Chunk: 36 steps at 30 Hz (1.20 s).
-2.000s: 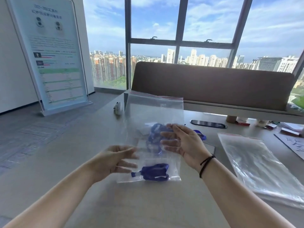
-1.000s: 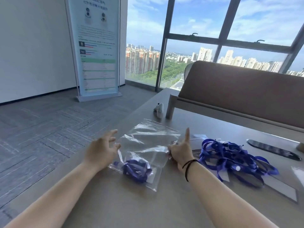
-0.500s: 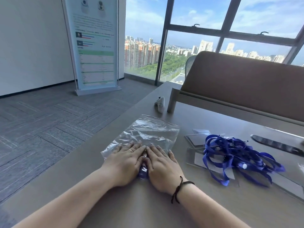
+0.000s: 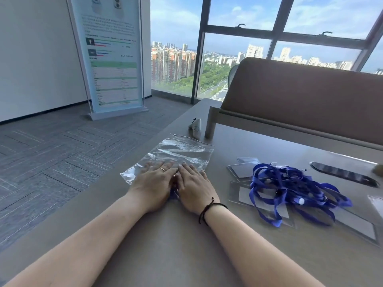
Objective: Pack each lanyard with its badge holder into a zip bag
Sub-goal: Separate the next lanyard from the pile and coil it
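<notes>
The zip bag (image 4: 182,152) lies flat on the tabletop (image 4: 186,245), a blue lanyard (image 4: 173,196) just peeking out between both palms. Left hand (image 4: 154,186) and right hand (image 4: 195,188) press down side by side, fingers straight, gripping nothing, likely squeezing air out. Right of that grip, loose lanyards (image 4: 294,189) and badge holders (image 4: 242,169) wait.

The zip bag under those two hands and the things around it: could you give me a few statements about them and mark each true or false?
1. Both the left hand and the right hand press flat on the zip bag. True.
2. The zip bag is held up in the air. False: it lies on the table.
3. A tangle of blue lanyards lies to the right of the bag. True.
4. The right wrist is bare. False: it wears a black cord bracelet.
5. The lanyards are red. False: blue.
</notes>
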Available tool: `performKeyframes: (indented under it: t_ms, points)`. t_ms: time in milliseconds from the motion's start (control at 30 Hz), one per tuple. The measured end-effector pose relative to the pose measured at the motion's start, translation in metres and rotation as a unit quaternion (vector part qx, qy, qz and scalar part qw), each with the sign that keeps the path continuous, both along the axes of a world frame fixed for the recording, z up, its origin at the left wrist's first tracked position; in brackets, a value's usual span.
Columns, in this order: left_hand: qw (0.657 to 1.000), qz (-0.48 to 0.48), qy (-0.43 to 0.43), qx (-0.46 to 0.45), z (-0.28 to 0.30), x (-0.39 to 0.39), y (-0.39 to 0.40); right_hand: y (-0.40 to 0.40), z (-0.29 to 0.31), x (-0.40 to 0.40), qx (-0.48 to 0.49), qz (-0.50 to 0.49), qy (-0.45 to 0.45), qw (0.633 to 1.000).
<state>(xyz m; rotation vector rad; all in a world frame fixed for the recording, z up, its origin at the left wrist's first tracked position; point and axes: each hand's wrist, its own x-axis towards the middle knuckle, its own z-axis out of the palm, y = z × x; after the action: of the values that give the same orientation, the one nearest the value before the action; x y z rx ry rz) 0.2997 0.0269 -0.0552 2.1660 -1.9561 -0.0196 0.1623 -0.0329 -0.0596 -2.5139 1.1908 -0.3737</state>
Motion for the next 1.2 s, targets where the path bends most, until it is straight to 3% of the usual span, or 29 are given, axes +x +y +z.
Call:
performKeyframes:
  t_ms: [100, 200, 367, 567, 867, 1033, 1200]
  points:
    - [0.997, -0.017, 0.033, -0.067, 0.004, -0.033, 0.002, 0.009, 0.006, -0.017, 0.036, -0.024, -0.145, 0.989]
    - [0.989, -0.059, 0.086, -0.105, 0.008, -0.073, 0.003, 0.024, 0.013, -0.061, 0.056, -0.026, -0.207, 0.976]
    - [0.973, -0.162, 0.152, -0.067, 0.008, -0.152, -0.007, 0.042, 0.022, -0.18, -0.027, -0.054, -0.158, 0.986]
    - [0.975, -0.197, 0.075, -0.067, -0.005, -0.234, -0.011, 0.043, 0.002, -0.286, -0.103, -0.155, -0.029, 0.982]
    - [0.941, -0.229, 0.193, -0.158, -0.005, -0.218, 0.002, 0.037, 0.004, -0.288, -0.086, -0.174, -0.027, 0.981]
    - [0.905, -0.264, 0.269, -0.2, 0.005, -0.225, 0.005, 0.042, 0.01, -0.29, -0.062, -0.163, -0.053, 0.983]
    - [0.874, -0.308, 0.343, -0.153, 0.016, -0.238, 0.029, 0.044, 0.01, -0.292, -0.056, -0.12, -0.089, 0.987]
